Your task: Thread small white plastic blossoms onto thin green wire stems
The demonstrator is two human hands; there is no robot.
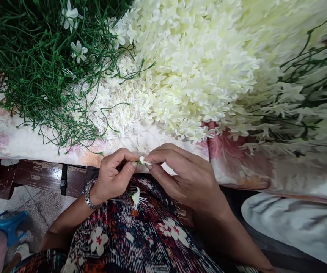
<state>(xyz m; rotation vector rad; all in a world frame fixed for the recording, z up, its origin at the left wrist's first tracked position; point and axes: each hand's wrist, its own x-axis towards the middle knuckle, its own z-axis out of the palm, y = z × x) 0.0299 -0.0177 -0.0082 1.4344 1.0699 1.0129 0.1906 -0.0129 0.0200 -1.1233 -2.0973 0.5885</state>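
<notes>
My left hand [113, 174], wearing a metal-band watch, pinches the green tip of an artificial flower stem between thumb and forefinger. At that tip sits a small white blossom piece [142, 159]. My right hand [189, 180] is closed in a pinch from the other side, with thin white strands of the blossom between its fingertips. Below my left hand, a finished-looking white flower [135, 198] with long stamens hangs in front of the patterned clothing; where its stem runs is mostly hidden.
Green plastic stems [38, 64] are heaped at the left. White stamen pieces [120, 110] lie beside a big pile of cream-white petals [192, 60]. Stemmed white flowers [302, 102] spread at the right. Floral cloth [24, 142] covers the table. A blue stool [15, 227] stands lower left, near another person's leg.
</notes>
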